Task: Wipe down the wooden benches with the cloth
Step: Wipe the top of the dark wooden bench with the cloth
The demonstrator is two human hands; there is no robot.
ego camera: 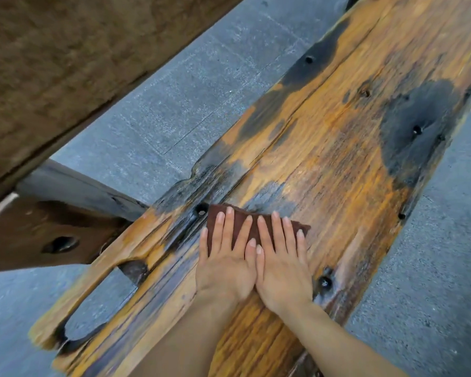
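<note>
A long wooden bench (337, 148) of worn orange-brown planks with dark charred patches runs from the lower left to the upper right. A dark brown cloth (256, 221) lies flat on it. My left hand (226, 257) and my right hand (280, 262) rest side by side on the cloth, palms down, fingers spread, pressing it against the wood. Most of the cloth is hidden beneath my hands. The wood just beyond the cloth looks damp and dark.
A wooden table top (65, 63) fills the upper left, with its dark support beam (52, 235) reaching toward the bench. Grey concrete floor (188, 91) lies between them and to the right (433, 268). The bench has bolt holes (324, 281) and a long cut-out (98, 306).
</note>
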